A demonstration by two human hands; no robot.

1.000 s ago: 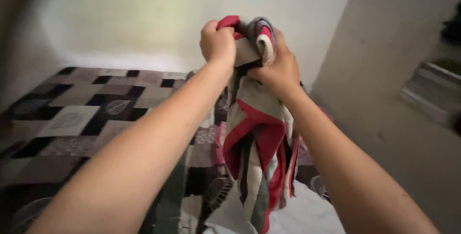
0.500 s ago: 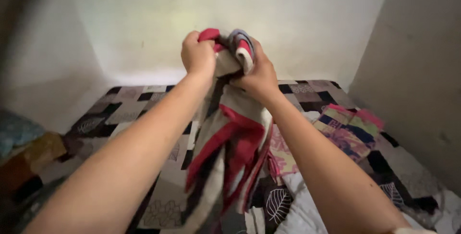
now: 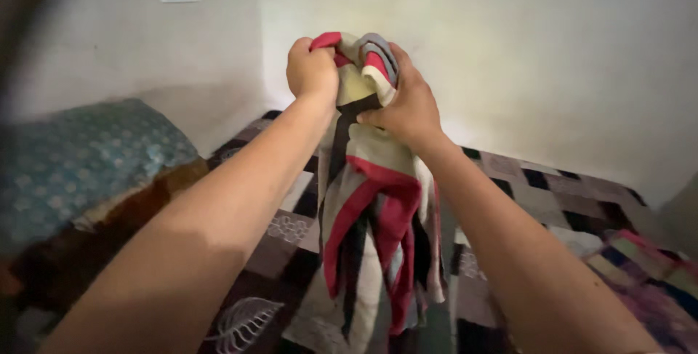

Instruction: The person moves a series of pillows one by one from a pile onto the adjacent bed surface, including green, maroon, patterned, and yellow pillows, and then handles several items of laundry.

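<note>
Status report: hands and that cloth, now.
Left hand and right hand both gripping bunched striped cloth, raised above patchwork bedspread. Cloth hangs free. Nothing obstructing.

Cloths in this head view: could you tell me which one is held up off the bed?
The red, cream and black striped cloth, gripped by both hands; the colourful folded cloth lies on the bed.

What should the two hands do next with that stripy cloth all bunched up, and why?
Probably draw the hands apart along the top edge. The left hand and right hand both grip the striped cloth close together at its top, so it hangs down in a crumpled bundle over the patterned bedspread. Spreading them would likely open it flat.
</note>
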